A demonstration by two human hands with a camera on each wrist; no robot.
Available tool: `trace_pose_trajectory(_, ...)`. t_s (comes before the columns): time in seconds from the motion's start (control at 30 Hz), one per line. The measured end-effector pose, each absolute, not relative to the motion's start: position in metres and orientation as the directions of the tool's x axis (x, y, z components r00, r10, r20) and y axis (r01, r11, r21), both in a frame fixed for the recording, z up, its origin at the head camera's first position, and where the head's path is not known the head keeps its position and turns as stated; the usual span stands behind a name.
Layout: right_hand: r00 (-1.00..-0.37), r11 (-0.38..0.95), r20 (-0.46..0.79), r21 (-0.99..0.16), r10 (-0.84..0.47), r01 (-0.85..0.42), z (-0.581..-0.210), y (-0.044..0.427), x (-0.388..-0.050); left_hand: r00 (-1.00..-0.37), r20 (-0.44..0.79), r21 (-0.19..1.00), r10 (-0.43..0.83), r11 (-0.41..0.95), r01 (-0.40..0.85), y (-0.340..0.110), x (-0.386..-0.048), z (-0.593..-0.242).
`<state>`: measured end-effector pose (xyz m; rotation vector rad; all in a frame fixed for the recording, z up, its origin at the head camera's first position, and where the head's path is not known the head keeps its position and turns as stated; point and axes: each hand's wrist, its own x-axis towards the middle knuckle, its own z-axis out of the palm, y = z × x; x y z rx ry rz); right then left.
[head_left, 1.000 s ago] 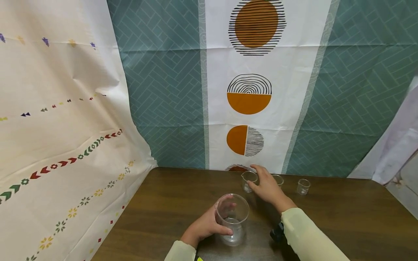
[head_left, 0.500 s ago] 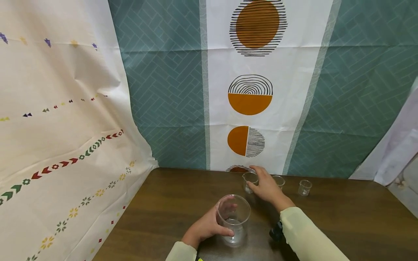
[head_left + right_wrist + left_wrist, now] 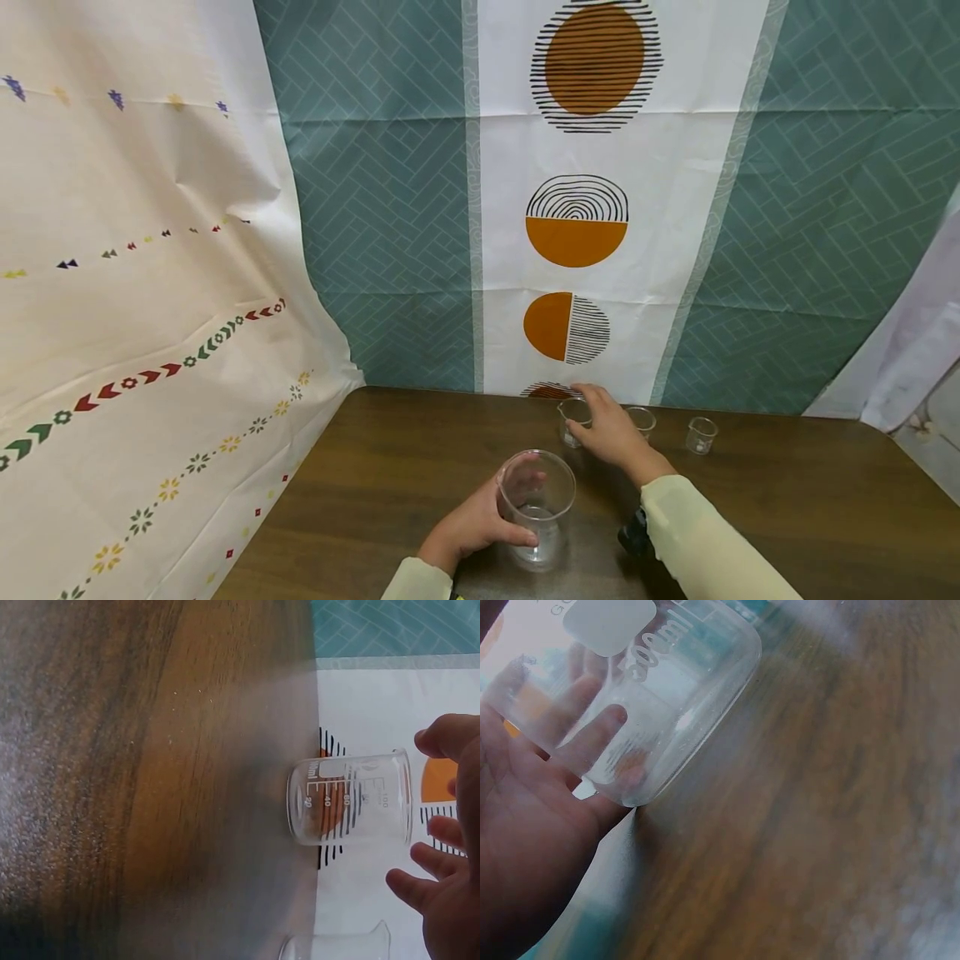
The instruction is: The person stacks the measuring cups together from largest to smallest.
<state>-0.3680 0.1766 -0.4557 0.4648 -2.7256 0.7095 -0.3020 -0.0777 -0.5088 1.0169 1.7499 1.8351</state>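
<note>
My left hand [image 3: 477,523] is curled round the side of a large clear glass beaker [image 3: 542,533], which stands upright at the front of the table. In the left wrist view the fingers of the left hand [image 3: 536,802] show through the beaker [image 3: 682,697]. My right hand [image 3: 617,433] hovers at a small beaker [image 3: 570,433] near the back edge, its fingers and thumb spread. In the right wrist view that small beaker [image 3: 349,799] stands close to the spread fingers of the right hand [image 3: 450,847], with a gap between them.
A second small beaker [image 3: 642,421] stands partly behind the right hand, and a smaller one [image 3: 701,436] is farther right on the wooden table [image 3: 375,492]. A patterned cloth [image 3: 382,250] hangs behind the table; a white cloth [image 3: 150,333] hangs at the left.
The head view has shifted very slightly. Both hands and all the beakers otherwise look the same.
</note>
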Motion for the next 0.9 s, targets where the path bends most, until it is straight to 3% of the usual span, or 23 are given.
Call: trace_pose_trajectory(0.9,-0.916,0.851,0.281,-0.365,-0.286,-0.378,-0.4499,0.1711,-0.3754,-0.641,0.247,0.968,0.727,-0.164,0.188,-0.0773,-0.3022,-0.5098)
